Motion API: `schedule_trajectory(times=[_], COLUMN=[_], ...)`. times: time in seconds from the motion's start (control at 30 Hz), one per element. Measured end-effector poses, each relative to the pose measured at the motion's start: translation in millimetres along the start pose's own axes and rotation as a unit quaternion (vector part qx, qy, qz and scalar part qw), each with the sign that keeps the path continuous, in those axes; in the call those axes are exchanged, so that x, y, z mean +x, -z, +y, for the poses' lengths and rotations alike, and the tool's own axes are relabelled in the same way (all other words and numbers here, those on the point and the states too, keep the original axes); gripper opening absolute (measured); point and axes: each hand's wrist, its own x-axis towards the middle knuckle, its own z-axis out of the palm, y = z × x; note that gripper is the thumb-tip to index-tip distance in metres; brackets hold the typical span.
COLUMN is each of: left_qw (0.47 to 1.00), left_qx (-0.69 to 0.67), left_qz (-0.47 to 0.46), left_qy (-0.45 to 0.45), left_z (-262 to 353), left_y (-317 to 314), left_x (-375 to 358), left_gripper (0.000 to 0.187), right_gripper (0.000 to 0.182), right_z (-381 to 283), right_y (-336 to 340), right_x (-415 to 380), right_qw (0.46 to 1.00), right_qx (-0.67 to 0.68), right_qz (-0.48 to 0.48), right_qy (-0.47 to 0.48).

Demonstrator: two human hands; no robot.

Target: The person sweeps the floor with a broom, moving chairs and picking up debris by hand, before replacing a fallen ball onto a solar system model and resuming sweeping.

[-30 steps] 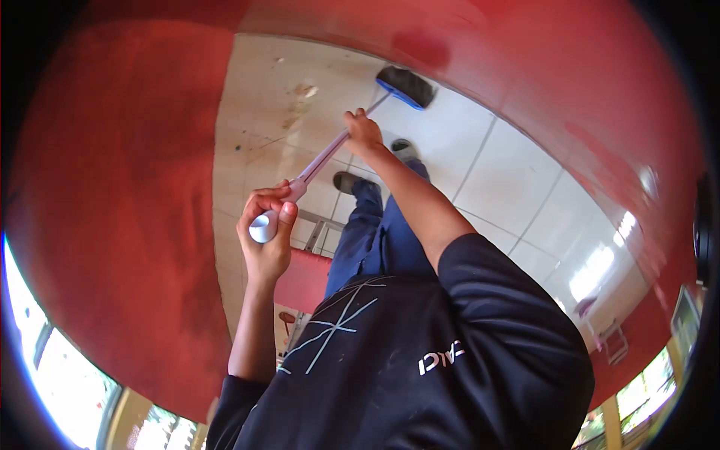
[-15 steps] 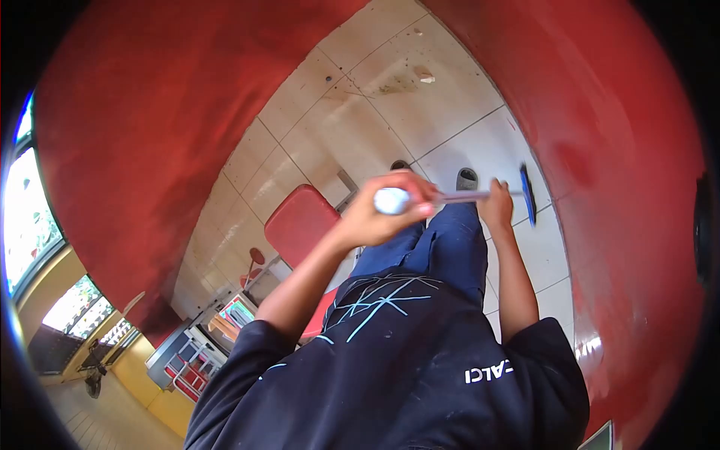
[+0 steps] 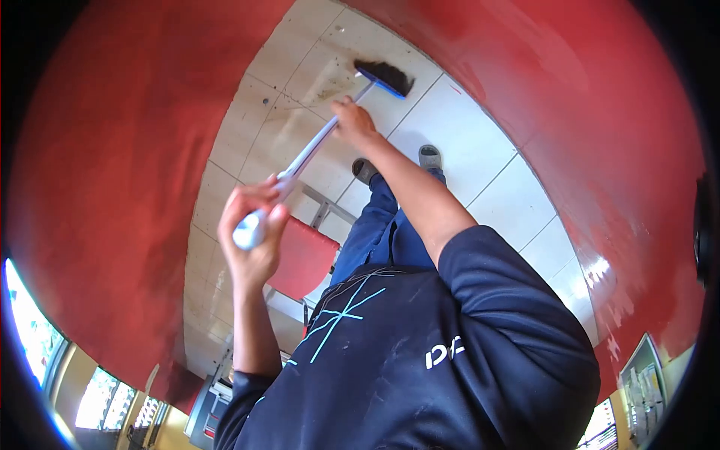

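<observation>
My left hand (image 3: 253, 231) is closed round the upper end of a broom's pale handle (image 3: 309, 152), near its rounded white tip. Farther down the same handle, my right hand (image 3: 352, 121) is wrapped round it with the arm stretched forward. The broom head (image 3: 385, 79), blue with dark bristles, rests on the tiled floor beyond my feet. Close to the bristles the tiles carry a brownish dirty patch (image 3: 330, 88).
A red chair seat (image 3: 304, 259) with a metal frame is beside my legs on the left. Red walls (image 3: 112, 187) curve up on both sides of the white floor tiles (image 3: 469, 161). My sandalled feet (image 3: 430, 157) stand between them.
The broom head has swung from the right, near the wall, forward and left across the floor. My right hand moved forward and left; my left hand moved left and back toward me.
</observation>
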Motion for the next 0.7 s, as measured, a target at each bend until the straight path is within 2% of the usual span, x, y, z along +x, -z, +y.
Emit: schedule_trajectory(times=[0.07,0.13,0.23,0.27,0.33,0.37,0.43,0.47,0.5,0.53,0.6,0.63,0.7], left_qw=[0.998,0.981,0.887,0.85,0.875,0.835,0.88,0.9,0.913,0.923,0.924,0.922,0.91], left_qx=[-0.04,-0.173,-0.458,-0.525,-0.463,-0.499,-0.382,-0.349,-0.327,-0.305,-0.304,-0.301,-0.23], left_qz=[0.036,0.051,0.045,0.041,0.086,0.094,0.001,-0.002,-0.038,-0.075,-0.018,0.009,0.049], left_qy=[-0.041,-0.07,-0.028,-0.005,0.113,0.213,0.282,0.262,0.241,0.223,0.233,0.245,0.342], left_z=[10,11,-1,-23,-61,-85,-127,-133,-140,-143,-148,-144,-134], left_y=[27,47,46,40,4,-22,-67,-91,-108,-114,-107,-97,-40], left_x=[-14,-27,-12,-2,11,14,15,14,15,23,44,53,80], left_gripper=[0.03,0.034,0.027,0.025,0.022,0.014,0.013,0.014,0.015,0.016,0.019,0.02,0.026], right_gripper=[0.025,0.024,0.022,0.02,0.024,0.029,0.035,0.035,0.035,0.034,0.033,0.029,0.024], right_z=[-35,-54,-46,-32,21,39,87,113,118,129,148,142,101], right_y=[17,42,61,67,61,69,63,53,56,47,23,5,-17], right_x=[-19,-45,-84,-92,-106,-104,-109,-115,-108,-94,-70,-48,20], right_qw=[0.997,0.997,0.997,0.997,0.986,0.961,0.92,0.914,0.897,0.9,0.904,0.933,0.948], right_qx=[0.033,0.019,-0.03,-0.067,-0.139,-0.195,-0.232,-0.255,-0.236,-0.231,-0.219,-0.208,-0.169], right_qz=[0.04,0.044,0.062,0.04,0.011,-0.11,-0.194,-0.206,-0.244,-0.247,-0.263,-0.198,-0.219], right_qy=[0.048,0.058,0.029,-0.024,-0.094,-0.161,-0.249,-0.238,-0.284,-0.274,-0.255,-0.215,-0.157])
